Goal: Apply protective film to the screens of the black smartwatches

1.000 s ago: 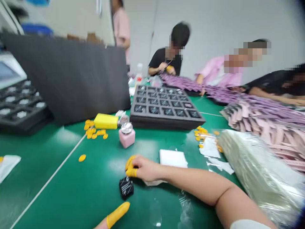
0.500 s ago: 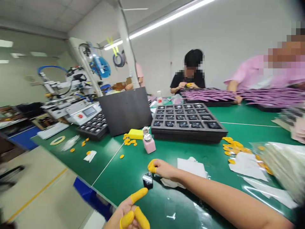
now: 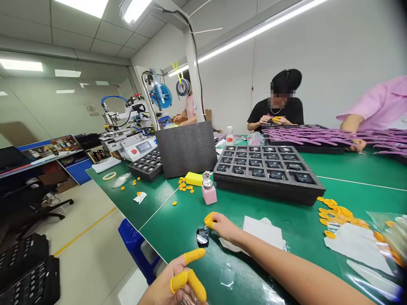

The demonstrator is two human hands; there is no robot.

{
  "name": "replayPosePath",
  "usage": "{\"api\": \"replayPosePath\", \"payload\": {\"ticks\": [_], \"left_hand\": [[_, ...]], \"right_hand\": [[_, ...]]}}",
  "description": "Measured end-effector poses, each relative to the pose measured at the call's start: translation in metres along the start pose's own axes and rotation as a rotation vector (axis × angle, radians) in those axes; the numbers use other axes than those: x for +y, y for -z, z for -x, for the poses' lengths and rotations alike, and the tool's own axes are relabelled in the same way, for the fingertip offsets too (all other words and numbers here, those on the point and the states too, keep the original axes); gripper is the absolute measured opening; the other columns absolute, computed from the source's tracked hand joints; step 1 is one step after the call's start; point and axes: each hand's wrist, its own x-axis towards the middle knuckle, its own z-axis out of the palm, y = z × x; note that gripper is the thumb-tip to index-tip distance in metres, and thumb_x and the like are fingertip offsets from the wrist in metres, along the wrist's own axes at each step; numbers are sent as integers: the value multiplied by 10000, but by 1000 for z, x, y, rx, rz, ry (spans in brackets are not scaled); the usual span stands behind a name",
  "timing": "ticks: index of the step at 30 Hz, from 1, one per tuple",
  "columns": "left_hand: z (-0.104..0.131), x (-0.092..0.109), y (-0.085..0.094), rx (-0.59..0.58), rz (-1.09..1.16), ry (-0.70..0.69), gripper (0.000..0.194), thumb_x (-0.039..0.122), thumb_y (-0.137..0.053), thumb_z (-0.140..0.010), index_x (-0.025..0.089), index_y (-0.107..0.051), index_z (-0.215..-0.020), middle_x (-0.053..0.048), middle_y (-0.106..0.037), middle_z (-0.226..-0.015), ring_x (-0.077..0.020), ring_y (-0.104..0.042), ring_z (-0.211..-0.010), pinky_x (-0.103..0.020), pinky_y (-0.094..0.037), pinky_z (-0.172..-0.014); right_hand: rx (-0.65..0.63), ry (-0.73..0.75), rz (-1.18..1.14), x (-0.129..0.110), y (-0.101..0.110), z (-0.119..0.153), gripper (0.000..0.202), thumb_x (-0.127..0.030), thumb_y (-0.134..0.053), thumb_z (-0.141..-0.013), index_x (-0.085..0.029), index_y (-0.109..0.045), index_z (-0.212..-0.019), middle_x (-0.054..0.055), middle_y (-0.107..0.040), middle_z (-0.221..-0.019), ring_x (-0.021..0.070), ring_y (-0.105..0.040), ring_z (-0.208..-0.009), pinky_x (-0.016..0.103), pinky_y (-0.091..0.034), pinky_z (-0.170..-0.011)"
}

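My right hand reaches in from the right with yellow finger cots on its fingertips. It pinches the top end of a small glossy black piece with rounded corners, which hangs just below the fingers and shows pale marks on its face. Lower down, my left hand is turned up, with its forefinger pointing towards the black piece and apart from the thumb. Yellow cots cover its fingertips too. White wipes lie beside my right wrist, partly under the forearm.
A black foam tray of similar black pieces stands ahead, near a pink pump bottle and a yellow block. Loose finger cots lie at right. Clear film rests on the green table. Two people work across it.
The view has swung left, so the scene sits further right. The black piece has turned its face more squarely towards me. Both hands keep nearly the same pose.
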Motion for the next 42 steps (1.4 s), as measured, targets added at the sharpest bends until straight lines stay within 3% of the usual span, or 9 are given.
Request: {"api": "replayPosePath", "payload": {"ticks": [9, 16, 22, 26, 29, 33, 35, 39, 42], "left_hand": [[1, -5, 0, 62, -7, 25, 1001, 417, -759, -803, -19, -169, -1484, -147, -713, -730, -230, -714, -665, -301, -562, -650], [1, -6, 3, 73, 41, 27, 1019, 498, -763, -777, -1, -210, -1472, -137, -709, -703, -230, -709, -643, -275, -547, -607], [-4, -15, 21, 195, 137, 72, 1113, 455, -824, -715, 37, -157, -1502, -99, -696, -702, -219, -688, -621, -262, -503, -592], [-2, -19, 36, 248, 109, 30, 1235, 525, -806, -707, 65, 2, -1520, -114, -699, -782, -250, -699, -681, -257, -475, -581], [-3, -21, 44, 255, 96, 26, 1051, 544, -724, -793, 75, -119, -1513, -129, -694, -820, -252, -702, -727, -266, -470, -606], [-10, -19, 42, 246, 147, 73, 861, 598, -670, -817, 77, -340, -1418, -140, -682, -816, -223, -694, -701, -220, -399, -551], [-14, -15, 35, 290, 162, 95, 980, 575, -762, -734, 41, -300, -1413, -145, -675, -777, -216, -682, -646, -202, -363, -518], [-21, -5, 22, 372, 100, 126, 1368, 557, -885, -535, 28, -38, -1470, -162, -679, -749, -256, -684, -628, -211, -375, -510], [-25, -2, 20, 371, 48, 159, 1425, 671, -835, -528, 45, 23, -1478, -177, -687, -765, -275, -691, -646, -226, -392, -512]], "right_hand": [[-17, 2, -20, 0, 1, 2, 90, -173, -538, -725, -122, -521, -653, 43, -555, -821, 122, -451, -745, 242, -349, -695], [-19, -13, -43, -6, 2, 4, 120, -205, -571, -707, -121, -528, -633, 45, -568, -829, 120, -448, -749, 239, -340, -687], [-17, -89, -88, -12, 8, 5, 112, -222, -614, -723, -110, -602, -721, 27, -575, -767, 106, -433, -689, 237, -312, -651], [-4, -164, -99, -21, 16, 5, 111, -200, -626, -762, -90, -617, -752, 11, -546, -707, 80, -377, -630, 230, -265, -601], [24, -235, -125, -26, 20, 6, 59, -141, -610, -773, -86, -597, -756, 9, -535, -701, 70, -389, -630, 214, -285, -594], [24, -321, -242, -27, 17, 7, 59, -133, -599, -772, -104, -576, -818, 55, -592, -890, 101, -532, -826, 208, -437, -736], [5, -343, -307, -26, 14, 8, 97, -174, -612, -770, -117, -567, -834, 70, -592, -952, 125, -549, -898, 246, -483, -791], [-32, -357, -396, -23, 8, 12, 168, -234, -655, -739, -126, -546, -806, 67, -573, -917, 141, -529, -880, 310, -523, -813], [-47, -355, -436, -24, 4, 15, 215, -255, -688, -714, -120, -551, -809, 69, -564, -907, 141, -514, -863, 322, -525, -810]]}}
